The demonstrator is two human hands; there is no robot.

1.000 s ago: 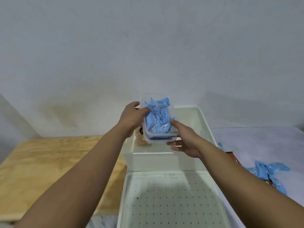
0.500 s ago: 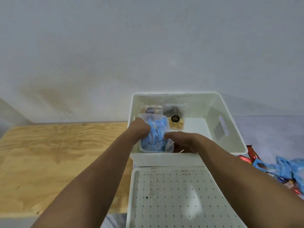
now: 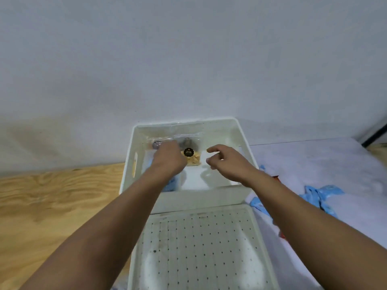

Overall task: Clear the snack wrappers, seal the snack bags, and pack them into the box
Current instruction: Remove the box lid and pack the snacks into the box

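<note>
A white box (image 3: 240, 130) stands against the wall. At its back lie clear snack bags, one with a black sticker over yellow pieces (image 3: 191, 159). A clear tub of blue wrappers (image 3: 172, 184) sits in the box's front left corner, mostly hidden under my left arm. My left hand (image 3: 169, 158) is down on the tub's far end, its fingers bent over it and out of sight. Above the bare right half of the box floor hovers my right hand (image 3: 226, 162), fingers loosely curled and holding nothing.
A white perforated lid (image 3: 201, 248) lies flat right in front of the box. Loose blue wrappers (image 3: 320, 195) and a red one (image 3: 276, 178) lie on the white table at the right. A plywood surface (image 3: 52, 206) extends to the left.
The tub of blue wrappers went from above the box down into its front left corner. My right hand let go of it and moved right.
</note>
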